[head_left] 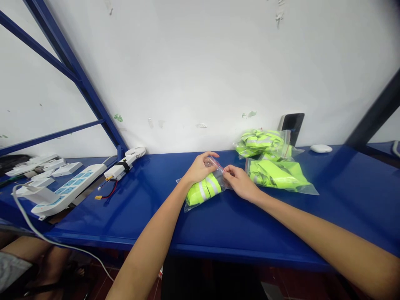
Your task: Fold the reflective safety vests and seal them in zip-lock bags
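Note:
A clear zip-lock bag point(203, 191) lies on the blue table in front of me, with folded neon-yellow fabric and silvery reflective strips inside. My left hand point(200, 168) rests over the bag's upper left part, its fingers curled at the reddish zip strip. At the strip's right end, my right hand point(239, 180) pinches the bag's edge between thumb and fingers. Just right of that hand is another bag of neon-yellow fabric point(278, 174). Behind it, against the wall, sit more bagged yellow pieces point(262, 141).
A dark-faced device point(291, 125) leans on the wall near a white rounded case point(321, 148). To the left lie a small white fan point(136, 152), a battery pack with wires point(120, 168) and a power strip point(70, 189). Another person's legs point(40, 258) show at lower left.

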### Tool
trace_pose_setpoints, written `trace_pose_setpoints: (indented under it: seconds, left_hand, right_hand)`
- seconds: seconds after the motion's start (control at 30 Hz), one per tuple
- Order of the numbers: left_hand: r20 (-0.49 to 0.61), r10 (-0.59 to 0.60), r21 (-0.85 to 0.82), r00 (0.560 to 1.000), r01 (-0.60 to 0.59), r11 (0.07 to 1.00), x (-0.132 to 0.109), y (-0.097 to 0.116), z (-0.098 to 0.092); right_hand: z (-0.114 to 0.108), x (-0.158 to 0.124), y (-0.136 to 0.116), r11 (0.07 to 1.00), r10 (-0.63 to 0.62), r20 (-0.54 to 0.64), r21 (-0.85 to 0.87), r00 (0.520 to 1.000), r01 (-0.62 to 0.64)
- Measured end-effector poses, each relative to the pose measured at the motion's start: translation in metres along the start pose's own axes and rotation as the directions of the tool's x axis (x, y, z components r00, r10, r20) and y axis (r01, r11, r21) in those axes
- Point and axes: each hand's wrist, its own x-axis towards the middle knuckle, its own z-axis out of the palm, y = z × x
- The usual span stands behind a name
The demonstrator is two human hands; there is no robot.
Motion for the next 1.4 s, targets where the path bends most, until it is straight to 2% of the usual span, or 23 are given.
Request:
trace_pose_setpoints:
  seconds: [0.17,0.37,0.6,0.83,1.0,1.2,1.27,1.4]
  left_hand:
    - [0.005,0.013,0.003,1.0,-0.013,1.0,-0.001,0.002,0.0]
    - [0.095,0.008,0.015,0.995,-0.01,1.0,-0.003,0.006,0.002]
    - [0.073,-0.003,0.009,0.997,0.002,1.0,-0.002,0.007,0.003]
    - [0.05,-0.04,-0.095,0.998,0.045,0.994,0.001,0.0,0.003]
    - [0.041,-0.036,-0.064,0.999,0.038,0.997,0.002,-0.006,0.002]
    - [0.019,-0.003,-0.034,1.0,0.003,0.999,0.0,-0.003,0.001]
    - [-0.013,-0.008,-0.073,1.0,0.007,0.997,0.001,-0.003,-0.001]
    - [-0.193,-0.084,-0.151,0.978,0.055,0.987,0.004,-0.008,-0.007]
  right_hand:
    - [0.0,0.0,-0.002,0.998,0.039,0.002,0.057,0.999,-0.04]
    - [-0.002,-0.001,-0.005,0.997,0.05,0.051,0.061,0.997,-0.053]
    - [-0.001,0.0,-0.001,0.998,-0.027,0.05,-0.064,0.998,0.03]
    - [0.0,-0.002,-0.004,1.0,0.022,0.016,-0.018,1.0,-0.022]
    - [-0.001,-0.003,-0.005,0.996,0.018,-0.007,-0.087,1.0,-0.019]
    - [0.0,-0.001,-0.007,0.994,-0.018,0.016,-0.109,1.0,0.02]
    - [0.0,0.0,-0.007,0.998,0.02,0.01,-0.057,1.0,-0.02]
    - [-0.002,0.001,-0.008,0.996,0.079,0.032,-0.053,0.996,-0.077]
